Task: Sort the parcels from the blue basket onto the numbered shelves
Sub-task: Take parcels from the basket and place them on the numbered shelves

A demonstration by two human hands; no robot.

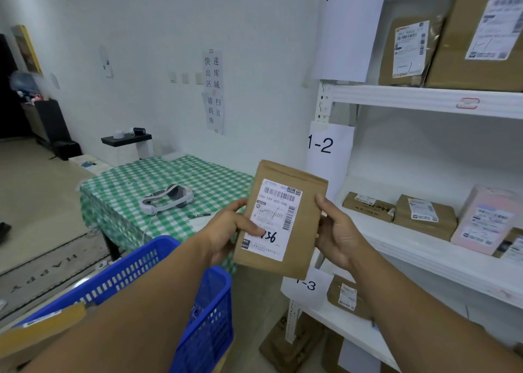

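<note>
The left hand [226,228] and right hand [336,231] pinch with curled fingers [322,203] the brown parcel [302,217] at 1 o'clock from the blue basket [127,270]; uncover the handwritten number [268,236] fully, then choose among the numbered shelves [424,101] at 3 o'clock

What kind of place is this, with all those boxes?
Likely a parcel sorting room. White shelves carry number signs such as 1-2, labelled brown parcels sit on them, and the left hand and right hand hold a labelled envelope.
</note>
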